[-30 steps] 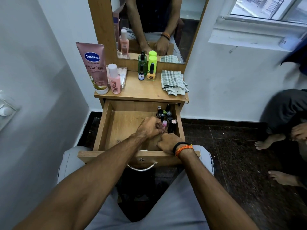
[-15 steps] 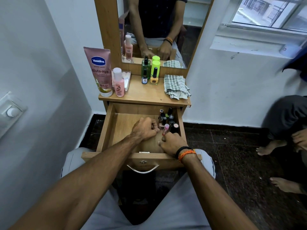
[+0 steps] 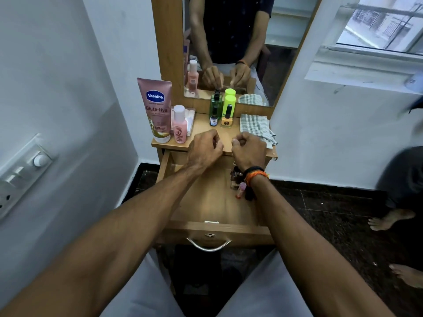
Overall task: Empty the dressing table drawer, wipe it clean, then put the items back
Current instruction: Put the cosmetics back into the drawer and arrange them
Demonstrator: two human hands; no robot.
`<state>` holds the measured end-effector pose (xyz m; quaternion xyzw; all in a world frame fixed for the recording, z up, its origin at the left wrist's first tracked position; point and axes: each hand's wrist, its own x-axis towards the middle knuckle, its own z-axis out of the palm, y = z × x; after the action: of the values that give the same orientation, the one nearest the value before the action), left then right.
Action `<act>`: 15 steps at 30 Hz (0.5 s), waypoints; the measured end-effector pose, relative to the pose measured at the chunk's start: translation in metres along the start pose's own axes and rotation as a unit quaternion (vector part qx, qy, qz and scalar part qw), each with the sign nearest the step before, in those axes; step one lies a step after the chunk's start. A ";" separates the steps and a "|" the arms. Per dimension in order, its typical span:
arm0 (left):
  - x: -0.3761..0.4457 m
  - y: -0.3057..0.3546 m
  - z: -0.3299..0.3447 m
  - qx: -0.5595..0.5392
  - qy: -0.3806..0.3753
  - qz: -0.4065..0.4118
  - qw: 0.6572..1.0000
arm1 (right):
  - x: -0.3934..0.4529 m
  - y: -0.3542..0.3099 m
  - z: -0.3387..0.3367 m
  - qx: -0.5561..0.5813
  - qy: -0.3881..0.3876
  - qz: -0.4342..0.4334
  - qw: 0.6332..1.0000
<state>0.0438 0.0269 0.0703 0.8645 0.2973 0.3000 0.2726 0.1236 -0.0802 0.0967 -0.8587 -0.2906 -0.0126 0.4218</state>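
A wall switch plate [image 3: 21, 172] sits at the far left edge, blurred and partly cut off. On the bench [image 3: 206, 131], going left to right: a pink Vaseline tube [image 3: 156, 110] stands upright on its cap, a small pink bottle [image 3: 179, 124] stands just beside it, and behind that bottle a clear tray [image 3: 190, 118] is mostly hidden, its contents too washed out to name. Then a green pump bottle [image 3: 215, 105] with a small dark-capped bottle [image 3: 213, 118] in front, and a lime-capped bottle [image 3: 229, 104] with a yellow nail polish [image 3: 227, 117] in front. A checked cloth [image 3: 256, 129] lies folded at the right end, its near edge hanging over the bench.

The left hand [image 3: 204, 149] is over the front edge of the bench, fingers curled in tight. Whether they pinch something small cannot be told — the palm side is turned away. The right hand [image 3: 249, 151], just beside it but apart, is curled the same way; what it holds, if anything, is hidden too. The mirror [image 3: 286, 42] shows both from the front, too small and soft to settle it.

Below, the drawer [image 3: 212, 227] stands pulled out. Its right side holds a cluster of small cosmetics [image 3: 237, 177], blurred and largely covered by the right wrist — only a pink-capped tube [image 3: 241, 189] reads clearly. At the far right, another person's bare feet [image 3: 389, 219] rest on the dark floor.
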 end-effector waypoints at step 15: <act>0.052 -0.005 0.013 -0.019 0.057 -0.120 0.991 | 0.065 -0.009 0.043 0.012 0.033 0.060 0.998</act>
<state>0.0845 0.0609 0.0767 0.7988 0.4084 0.3195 0.3052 0.1635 -0.0126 0.0924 -0.8687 -0.2246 -0.0126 0.4412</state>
